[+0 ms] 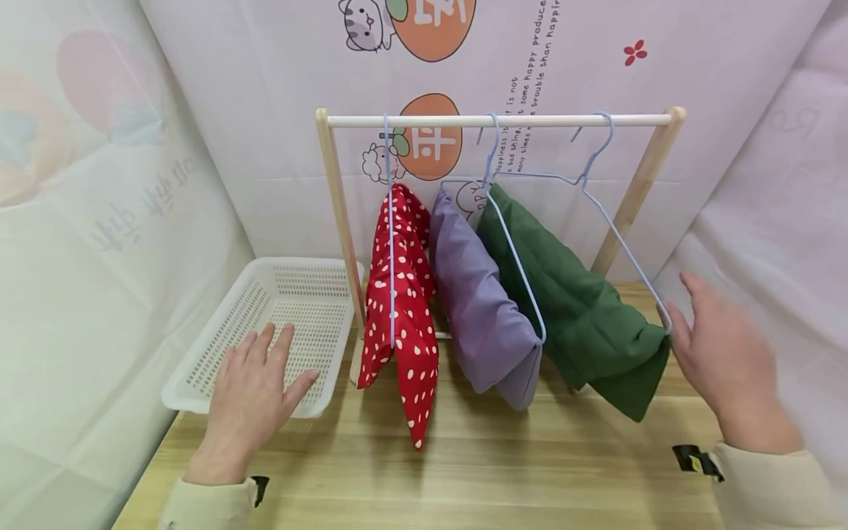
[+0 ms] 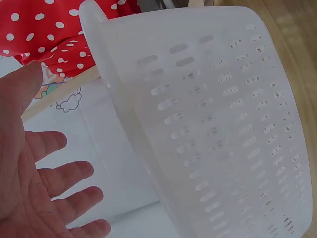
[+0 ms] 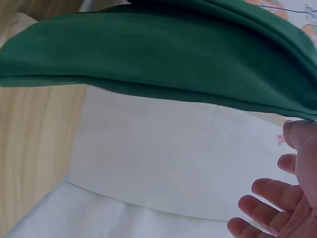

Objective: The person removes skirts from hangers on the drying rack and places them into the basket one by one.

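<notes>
Cloth of dark green hung on the right-hand hanger, a pale blue one hooked over the rail of the rack. It sloped down towards you, its near corner drooping below the end of the wire. Your right hand was just beside that end, thumb close to the cloth's edge, the other fingers loosely spread and gripping nothing; whether the thumb tip touched could not be told.

You were, by the look of it, at the step of settling this cloth or leaving it as hung. If the corner sat well, the next move called for taking your thumb clear without nudging the wire, since the hanger was angled to the rail and might have swung. If it did not, a light pinch at the corner would have suited better than a push.

Next along, the purple cloth hung from the middle hanger, and beyond it the red spotted cloth hung from the left hanger, seen nearly edge-on.

Farther out, your left hand was wide, fingers straight and holding nothing, by the white basket, which stood left of the rack on the wooden table.
</notes>
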`<state>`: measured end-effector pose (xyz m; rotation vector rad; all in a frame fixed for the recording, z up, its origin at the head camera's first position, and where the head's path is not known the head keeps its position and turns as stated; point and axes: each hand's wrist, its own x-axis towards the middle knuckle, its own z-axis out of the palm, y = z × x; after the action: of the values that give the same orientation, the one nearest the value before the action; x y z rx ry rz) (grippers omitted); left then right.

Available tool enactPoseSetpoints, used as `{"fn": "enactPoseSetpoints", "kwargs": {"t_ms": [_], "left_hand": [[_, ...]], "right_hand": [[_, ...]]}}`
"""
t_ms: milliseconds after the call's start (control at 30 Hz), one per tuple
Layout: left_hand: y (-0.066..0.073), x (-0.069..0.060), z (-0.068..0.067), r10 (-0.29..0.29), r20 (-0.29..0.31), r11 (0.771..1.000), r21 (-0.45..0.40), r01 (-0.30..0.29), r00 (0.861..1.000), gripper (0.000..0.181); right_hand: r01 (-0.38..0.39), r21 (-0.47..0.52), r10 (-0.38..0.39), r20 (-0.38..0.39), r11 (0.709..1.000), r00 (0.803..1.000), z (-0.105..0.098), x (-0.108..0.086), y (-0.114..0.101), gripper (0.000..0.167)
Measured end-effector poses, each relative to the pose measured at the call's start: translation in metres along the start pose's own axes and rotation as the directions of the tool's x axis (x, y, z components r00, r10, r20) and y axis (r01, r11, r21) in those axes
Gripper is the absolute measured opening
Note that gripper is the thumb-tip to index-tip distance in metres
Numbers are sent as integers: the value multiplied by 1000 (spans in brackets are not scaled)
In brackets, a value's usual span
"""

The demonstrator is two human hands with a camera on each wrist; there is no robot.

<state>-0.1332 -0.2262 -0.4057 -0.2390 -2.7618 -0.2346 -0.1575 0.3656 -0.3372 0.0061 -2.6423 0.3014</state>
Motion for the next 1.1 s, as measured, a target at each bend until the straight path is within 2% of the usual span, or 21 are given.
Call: {"fn": "enactPoseSetpoints", "kwargs": {"t_ms": [133,233,333,533,633,800,833,933,1100], "left_hand": [[1,0,0,18,-10,1000,5,-18,1000,81],[3,0,0,31,-22,1000,-1,-31,999,80],[4,0,1,46,-41,999,-11,-46,998,80],[7,1,3,68,-79,997,-17,-70,995,80],[8,1,4,69,-77,997,-23,-71,995,80],[10,1,4,65,-62,997,-29,-67,996,79],[10,1,4,65,-59,997,-30,-67,996,79],[11,1,5,64,-59,997,-46,-67,996,78],[15,1,6,99,-116,989,-97,-110,988,75]], "right_hand": [[4,-2,-4,-91,1000,996,-12,0,-9,54],[28,5,-27,-173,1000,984,-18,-1,-19,53],[78,11,-72,-273,997,959,-22,-1,-29,51],[162,12,-146,-369,987,918,-34,-1,-58,53],[233,-13,-216,-426,972,879,-37,1,-72,59],[305,-31,-284,-465,952,839,-42,4,-96,72],[311,-28,-288,-464,950,838,-43,4,-102,73],[344,-32,-317,-471,939,823,-45,5,-118,69],[411,-52,-382,-487,910,785,-47,6,-144,58]]}}
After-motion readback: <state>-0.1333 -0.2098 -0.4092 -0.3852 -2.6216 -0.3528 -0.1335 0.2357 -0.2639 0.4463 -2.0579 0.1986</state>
